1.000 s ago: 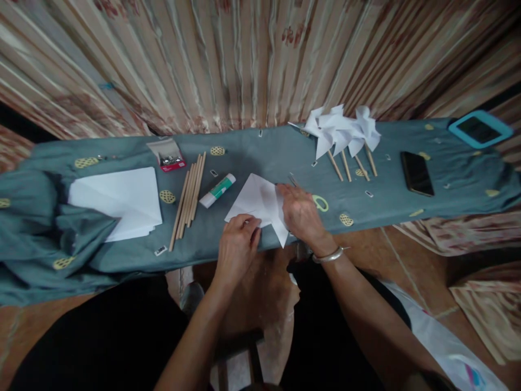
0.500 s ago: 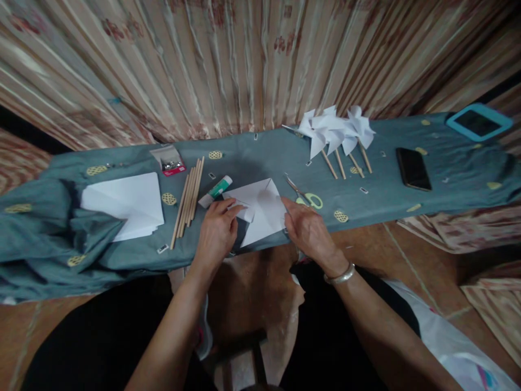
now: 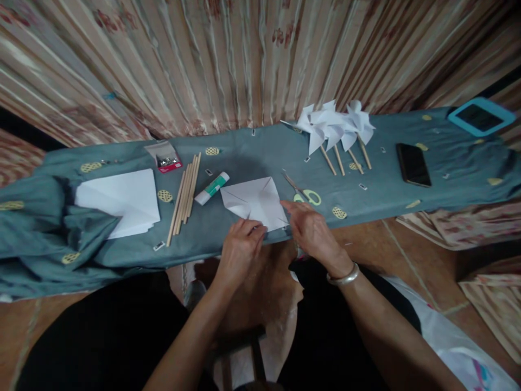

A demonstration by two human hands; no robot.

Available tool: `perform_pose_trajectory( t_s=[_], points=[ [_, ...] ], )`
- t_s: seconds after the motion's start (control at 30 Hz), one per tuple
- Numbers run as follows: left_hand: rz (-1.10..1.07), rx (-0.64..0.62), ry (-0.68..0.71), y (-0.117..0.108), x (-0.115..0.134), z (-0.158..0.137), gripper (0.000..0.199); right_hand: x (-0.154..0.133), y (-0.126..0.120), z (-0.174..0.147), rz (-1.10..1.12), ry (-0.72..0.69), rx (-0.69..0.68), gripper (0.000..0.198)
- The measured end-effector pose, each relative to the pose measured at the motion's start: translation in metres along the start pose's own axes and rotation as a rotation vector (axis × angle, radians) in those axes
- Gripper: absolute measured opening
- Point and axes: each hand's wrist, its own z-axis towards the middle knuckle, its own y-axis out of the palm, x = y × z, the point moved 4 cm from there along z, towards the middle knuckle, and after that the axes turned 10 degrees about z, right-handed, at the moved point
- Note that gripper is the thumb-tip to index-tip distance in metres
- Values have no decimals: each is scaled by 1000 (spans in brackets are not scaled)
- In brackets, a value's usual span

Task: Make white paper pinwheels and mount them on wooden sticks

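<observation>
A white sheet of paper (image 3: 260, 198) with creases and cut lines lies at the table's front edge, its left part slightly raised. My left hand (image 3: 243, 241) is at the sheet's near edge, thumb and fingers pinched together on the paper. At the right edge, my right hand (image 3: 311, 228) has its fingers curled, with the index fingertip against the paper; its other fingertips are partly hidden. Just beyond that hand are scissors (image 3: 303, 194) with yellow-green handles. A green and white glue stick (image 3: 212, 188) lies to the left of the sheet.
Several wooden sticks (image 3: 185, 198) lie left of the glue stick, near a small box of metal pins (image 3: 167, 161) and a stack of white paper (image 3: 132, 198). Paper pinwheels (image 3: 334, 127) on sticks lie at the back right. Farther right are a phone (image 3: 413, 164) and a blue-framed device (image 3: 480, 117).
My left hand has moved right and nearer to me, from the sheet's left corner to its near edge. The left flap has been let go. My right hand stays at the right edge.
</observation>
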Motion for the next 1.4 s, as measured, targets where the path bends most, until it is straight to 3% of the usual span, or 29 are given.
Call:
perform_pose_trajectory(
  t_s=[0.3,0.53,0.7,0.93,1.13,1.4],
  points=[
    [-64,63,33,-6,1,-9,16,17,-9,-13,154,30,-86,56],
    [-57,97,84,-9,-22,-1,16,7,0,-16,80,-8,-117,43],
    [-60,84,49,-9,-22,-1,18,0,9,-13,93,-52,-144,40],
    [-120,104,-33,-6,-20,3,14,-6,5,-3,344,43,-72,38],
    [-156,98,-130,-1,-24,2,17,3,17,12,546,199,61,10],
    [-165,133,-209,1,-26,1,21,0,26,24,419,198,195,10]
  ],
)
